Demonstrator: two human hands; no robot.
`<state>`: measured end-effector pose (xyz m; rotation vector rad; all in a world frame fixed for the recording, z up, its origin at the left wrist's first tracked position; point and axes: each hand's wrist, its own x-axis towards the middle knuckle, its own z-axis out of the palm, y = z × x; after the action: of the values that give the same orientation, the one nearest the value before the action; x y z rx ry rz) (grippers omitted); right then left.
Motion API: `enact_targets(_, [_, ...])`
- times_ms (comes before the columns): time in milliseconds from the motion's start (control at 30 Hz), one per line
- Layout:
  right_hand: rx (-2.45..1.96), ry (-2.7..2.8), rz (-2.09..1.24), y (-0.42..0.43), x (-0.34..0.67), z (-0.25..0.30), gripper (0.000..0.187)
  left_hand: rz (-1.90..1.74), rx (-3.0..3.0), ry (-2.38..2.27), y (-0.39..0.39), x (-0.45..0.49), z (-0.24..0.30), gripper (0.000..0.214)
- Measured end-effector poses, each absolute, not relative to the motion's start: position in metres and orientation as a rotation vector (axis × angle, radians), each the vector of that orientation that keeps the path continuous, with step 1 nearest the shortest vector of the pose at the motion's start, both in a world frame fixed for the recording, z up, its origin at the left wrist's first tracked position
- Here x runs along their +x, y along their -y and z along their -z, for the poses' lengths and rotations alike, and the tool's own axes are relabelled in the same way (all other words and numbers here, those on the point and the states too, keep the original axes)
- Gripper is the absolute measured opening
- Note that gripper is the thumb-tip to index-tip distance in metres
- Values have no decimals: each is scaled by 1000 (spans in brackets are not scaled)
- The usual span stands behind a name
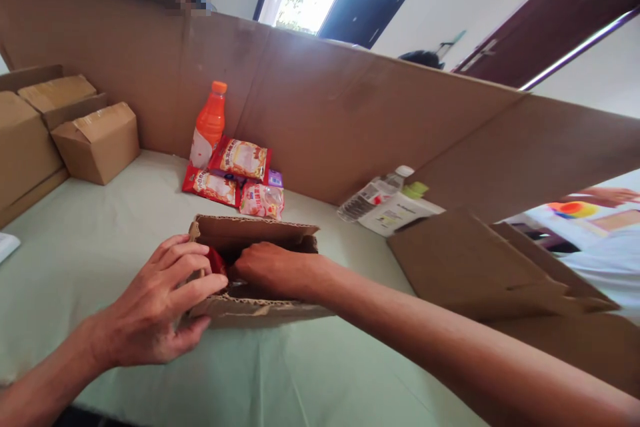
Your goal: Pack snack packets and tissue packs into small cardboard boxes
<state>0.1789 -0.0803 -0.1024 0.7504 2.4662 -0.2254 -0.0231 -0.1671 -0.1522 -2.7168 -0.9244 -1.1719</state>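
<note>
A small open cardboard box [260, 315] sits on the table before me. My left hand [155, 297] grips its left end, fingers bent over the rim and thumb low by the front wall. Inside the box is my right hand [267, 268], its fingers curled and their tips hidden, so what they hold cannot be made out. A red packet [216, 261] shows between the two hands, inside the left end. Beyond the box lie red snack packets [245, 159], a pink snack packet [263, 201] and a purple packet [275, 178]. An orange drink bottle [209, 125] stands behind them.
Cardboard boxes [97, 143] stand at the left, and an open cardboard box [450, 260] is at the right. A clear plastic bottle [373, 195] and a white carton with a green cap [397, 215] lean near the cardboard partition [320, 107]. Another person's hand [607, 197] shows far right.
</note>
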Motion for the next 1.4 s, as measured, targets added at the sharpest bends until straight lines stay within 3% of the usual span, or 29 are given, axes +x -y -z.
enact_targets(200, [915,-2772,485,81,213,84,30,1216,-2676,981,175,-25,167,52])
enact_targets(367, [1557,-3255,456,107,294,79,23,1448,-2467,1217,189,-29,189,64])
enact_targets(467, [1825,-3275,447,129,328,100,23,1525,-2436,1339,194,-23,197,57])
enact_targets(667, [1742,-3327,617,155,319,150,43,1539,-2321,1448,192,-1,196,31])
enact_targets(867, [2002,-3359,758,146,298,180,42,1445,-2321,1472,185,4,187,11])
enact_targets(967, [2081,-3427,690,143,297,190,47,1446,-2248,1554,185,4,188,9])
enact_targets(1167, [1984,-3521,335,133,298,183,52,1551,-2146,1646,183,7,190,41])
enact_targets(1400, [1955,-3488,197,91,286,155,61,1291,-2314,1544,177,7,176,40])
